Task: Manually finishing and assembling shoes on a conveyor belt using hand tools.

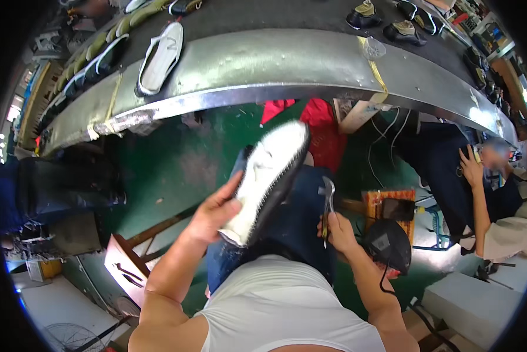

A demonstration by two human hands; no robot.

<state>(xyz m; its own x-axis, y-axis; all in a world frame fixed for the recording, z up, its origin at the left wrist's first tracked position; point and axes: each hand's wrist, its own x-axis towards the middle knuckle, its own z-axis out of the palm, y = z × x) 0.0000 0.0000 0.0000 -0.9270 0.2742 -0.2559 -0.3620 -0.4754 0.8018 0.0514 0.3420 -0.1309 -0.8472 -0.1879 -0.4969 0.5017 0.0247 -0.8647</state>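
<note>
My left hand grips a white and dark shoe near its lower end, thumb across the white face. The shoe tilts up to the right above my lap, and a jagged, pleated dark edge runs down its right side. Lower and to the right, my right hand is closed round the handles of metal pliers. Their curved head points up, apart from the shoe. A white slip-on shoe lies on the metal edge of the bench ahead.
Rows of shoes line the bench's left, with dark and tan shoes at far right. Another person sits to the right. A black cap-like object lies beside my right forearm; a small stand with black pliers is at left.
</note>
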